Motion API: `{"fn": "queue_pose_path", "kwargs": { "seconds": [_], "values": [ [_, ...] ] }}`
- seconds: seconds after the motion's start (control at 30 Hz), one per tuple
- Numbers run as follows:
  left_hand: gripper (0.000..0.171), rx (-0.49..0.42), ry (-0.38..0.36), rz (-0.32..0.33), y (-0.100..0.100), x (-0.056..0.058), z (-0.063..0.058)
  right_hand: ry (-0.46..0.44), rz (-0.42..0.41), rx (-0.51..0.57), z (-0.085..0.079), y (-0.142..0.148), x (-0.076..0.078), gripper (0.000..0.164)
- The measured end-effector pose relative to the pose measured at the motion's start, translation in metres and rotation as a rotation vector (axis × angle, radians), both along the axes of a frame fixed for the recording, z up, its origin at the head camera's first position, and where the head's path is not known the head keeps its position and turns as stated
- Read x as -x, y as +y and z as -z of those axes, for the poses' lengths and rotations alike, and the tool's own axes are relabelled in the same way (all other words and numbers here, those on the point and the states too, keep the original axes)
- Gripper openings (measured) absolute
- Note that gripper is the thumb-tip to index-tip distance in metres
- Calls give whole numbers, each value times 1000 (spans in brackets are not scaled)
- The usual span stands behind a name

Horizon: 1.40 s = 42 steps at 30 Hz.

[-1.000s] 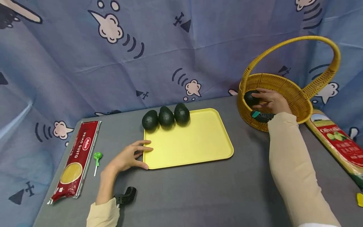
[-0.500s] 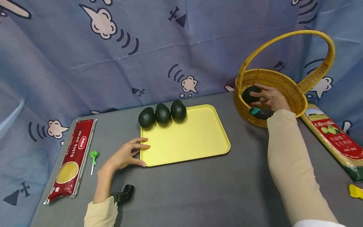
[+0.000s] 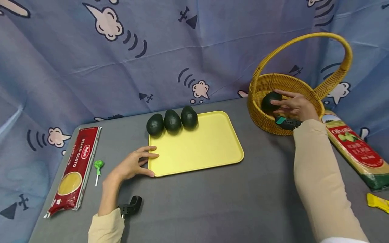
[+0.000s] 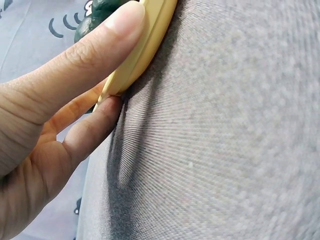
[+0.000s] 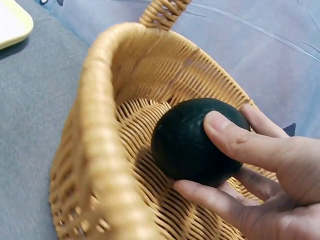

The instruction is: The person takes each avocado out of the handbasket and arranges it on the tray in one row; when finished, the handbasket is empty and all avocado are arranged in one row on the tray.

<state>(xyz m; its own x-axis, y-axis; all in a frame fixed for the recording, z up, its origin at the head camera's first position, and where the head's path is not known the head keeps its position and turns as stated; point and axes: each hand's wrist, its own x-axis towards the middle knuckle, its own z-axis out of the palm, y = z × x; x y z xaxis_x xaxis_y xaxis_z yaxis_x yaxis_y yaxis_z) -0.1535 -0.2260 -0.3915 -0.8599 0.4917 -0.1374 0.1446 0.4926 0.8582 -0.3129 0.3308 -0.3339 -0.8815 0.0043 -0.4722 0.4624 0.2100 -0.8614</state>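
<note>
Inside the yellow wicker basket [image 3: 281, 78], my right hand [image 3: 299, 105] grips a dark green avocado [image 3: 268, 102]. In the right wrist view the thumb lies across the avocado [image 5: 187, 145] and the fingers curve round its other side, above the woven bottom. My left hand [image 3: 133, 164] holds the near left corner of the yellow tray [image 3: 203, 145]; its thumb is at the rim. In the left wrist view the little finger touches the tray's edge [image 4: 150, 45]. Three more avocados [image 3: 172, 121] lie side by side at the tray's back left.
A red pasta packet [image 3: 73, 173] and a green lollipop [image 3: 98, 164] lie at left. Beside the basket, at right, lies a long Olivoila packet [image 3: 354, 148]; a small yellow wrapped item [image 3: 378, 202] is nearer. The basket's tall handle [image 3: 304, 39] arches up. A patterned cloth [image 3: 158, 71] hangs behind.
The head view has shifted slightly. Within the basket, my right hand and the avocado have moved a little to the right, away from the left wall. My left hand stays at the tray's corner.
</note>
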Motion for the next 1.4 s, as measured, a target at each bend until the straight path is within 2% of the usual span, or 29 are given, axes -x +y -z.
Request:
{"fn": "queue_pose_path", "kwargs": {
  "seconds": [0.07, 0.17, 0.33, 0.5, 0.67, 0.87, 1.1, 1.2, 1.4],
  "values": [
    [60, -3, 1, 3, 0, 1, -1, 7, -35, -19, 0, 4, -1, 84],
    [60, -6, 2, 9, 0, 1, -1, 53, -118, -109, 2, 9, -3, 84],
    [61, -7, 4, 15, 0, 3, -3, 131, -205, -82, 6, 16, -5, 76],
    [60, 5, 8, 14, 0, 2, -4, 154, -244, -76, 7, 20, -7, 73],
    [60, 15, 1, 3, -1, 3, -4, 164, -249, -92, 6, 22, -9, 72],
    [60, -4, -5, 10, 1, 2, -3, 223, -222, -92, 3, 24, -15, 68],
    [60, 7, 14, 19, 1, 1, -2, 261, -210, -104, -3, 24, -23, 67],
    [60, 5, 12, 19, 1, 1, -2, 289, -191, -70, -4, 22, -27, 66],
    [60, 2, 9, 19, 1, 0, -1, 358, -124, 67, -4, 19, -37, 63]
  ]
}}
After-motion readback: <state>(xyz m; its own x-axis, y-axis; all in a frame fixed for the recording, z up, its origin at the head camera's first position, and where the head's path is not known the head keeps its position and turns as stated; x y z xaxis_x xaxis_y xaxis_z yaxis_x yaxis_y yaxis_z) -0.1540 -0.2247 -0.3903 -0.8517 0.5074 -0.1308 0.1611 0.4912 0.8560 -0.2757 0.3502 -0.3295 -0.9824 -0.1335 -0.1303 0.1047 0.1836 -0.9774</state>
